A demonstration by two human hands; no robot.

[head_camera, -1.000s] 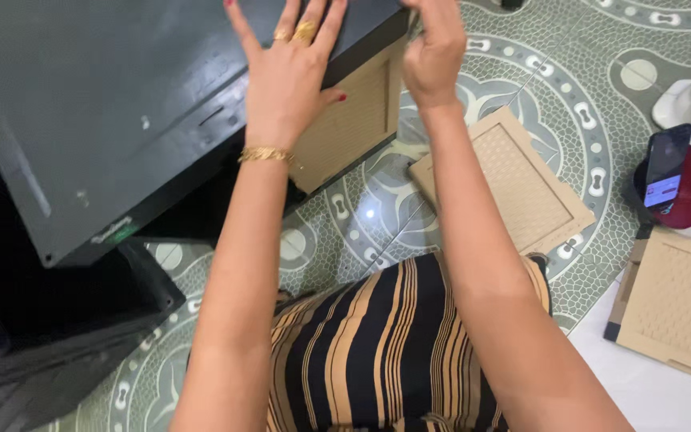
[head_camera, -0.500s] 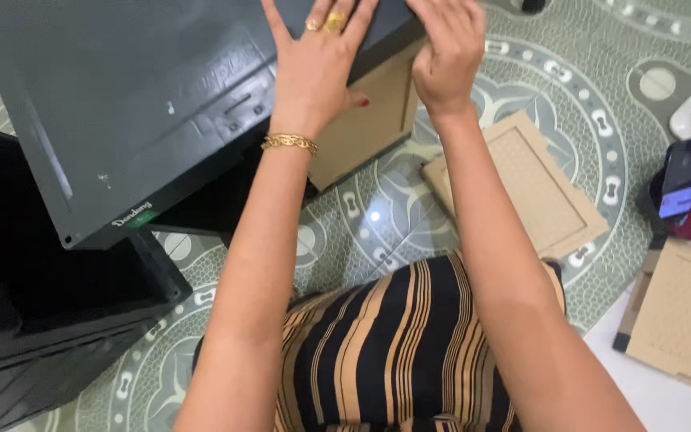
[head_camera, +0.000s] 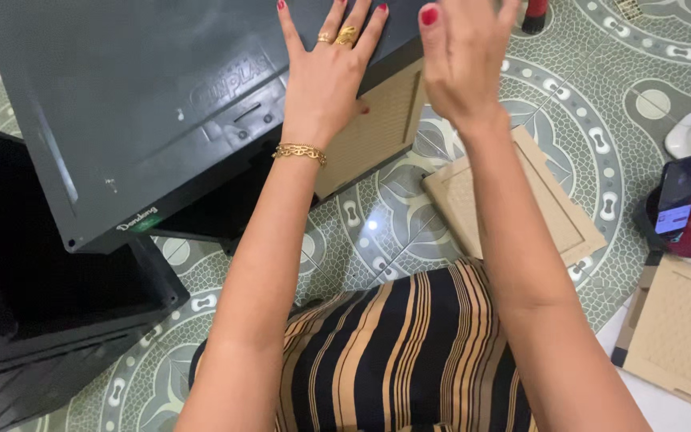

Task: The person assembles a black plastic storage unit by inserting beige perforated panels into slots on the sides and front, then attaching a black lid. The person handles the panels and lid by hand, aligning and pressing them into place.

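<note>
- My left hand [head_camera: 331, 76] lies flat, palm down with fingers spread, on the sloping top of the dark grey plastic crate [head_camera: 145, 104], which is turned bottom up; it presses there without gripping.
- My right hand [head_camera: 461, 60] hangs in the air just right of the crate's corner, fingers loosely open and holding nothing, thumb raised.
- Half a second ago the right hand was up against the crate's edge beside the left; now it has come away and is clear of it. The left hand has stayed where it was on the crate.
- The crate sits tilted at the upper left of the patterned floor, leaning over a tan woven panel [head_camera: 373, 128] that shows under its right edge. I cannot see inside the crate.
- A second black crate [head_camera: 33, 320] stands open at lower left; its inside is too dark to tell what it holds.
- Another tan panel [head_camera: 521, 200] lies flat on the floor beneath my right forearm, and a third [head_camera: 681, 328] lies at the lower right.
- A phone [head_camera: 676, 196] leans upright on a red stand at the right edge.
</note>
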